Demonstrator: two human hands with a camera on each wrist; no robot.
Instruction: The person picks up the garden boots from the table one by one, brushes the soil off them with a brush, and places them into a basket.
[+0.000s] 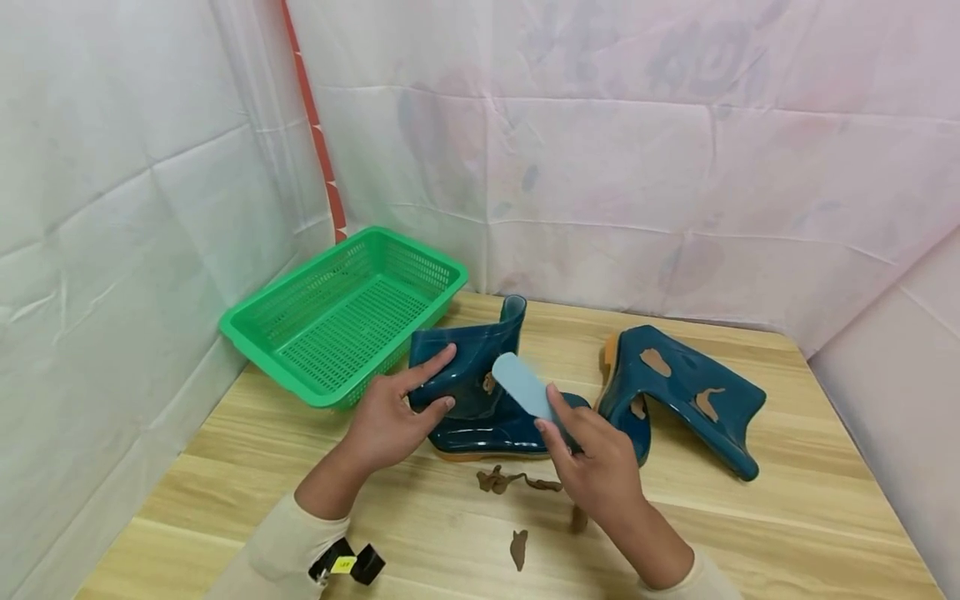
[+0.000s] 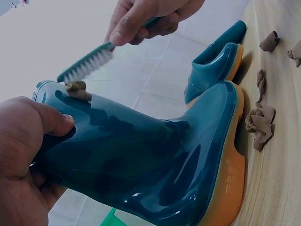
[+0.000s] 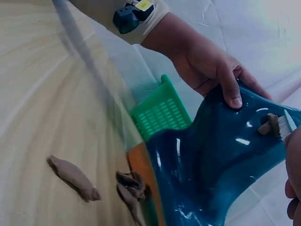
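A dark teal rubber boot with an orange sole stands on the table, its shaft leaning toward the left hand. That left hand grips the shaft near its top, with the thumb on the outer side in the left wrist view. In the right hand is a brush with a light blue-green back, held by its handle. Its white bristles face the shaft, right at a brown clay-like clump stuck there. The right wrist view also has the bristles against this clump.
A second teal boot lies on its side at the right, with several brown patches on it. Brown lumps and a flat brown piece lie on the wooden table in front. A green basket stands at the back left, by the cloth walls.
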